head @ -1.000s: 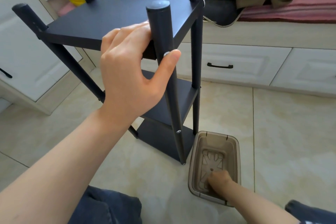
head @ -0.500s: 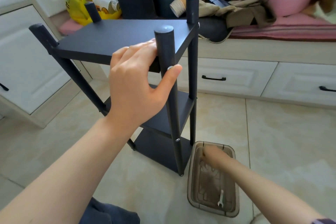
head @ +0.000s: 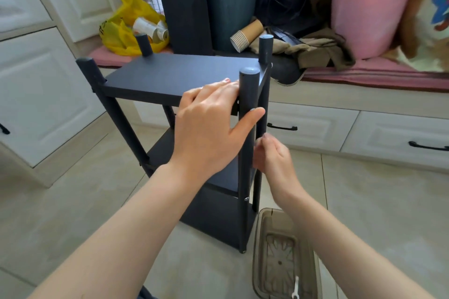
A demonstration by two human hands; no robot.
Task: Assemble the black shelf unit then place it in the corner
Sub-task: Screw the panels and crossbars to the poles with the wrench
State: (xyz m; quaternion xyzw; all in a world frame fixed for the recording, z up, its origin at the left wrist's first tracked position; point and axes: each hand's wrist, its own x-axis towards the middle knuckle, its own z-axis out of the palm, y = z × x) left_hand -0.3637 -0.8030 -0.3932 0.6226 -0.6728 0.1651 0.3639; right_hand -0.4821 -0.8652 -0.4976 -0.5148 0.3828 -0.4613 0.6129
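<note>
Fingers (head: 220, 87) of the left hand (head: 206, 133) lay flat on the top board of the black shelf unit (head: 170, 75), with the thumb hooked round its near right post (head: 247, 94), so the hand gripped that corner. On my feed the right hand (head: 274, 155) hung just beside the same post, lower down, fingers curled (too blurred for me to tell whether they pinched anything). I saw the unit standing upright on the tiled floor (head: 376, 201), with a brown tray (head: 261, 238) just beside its foot.
</note>
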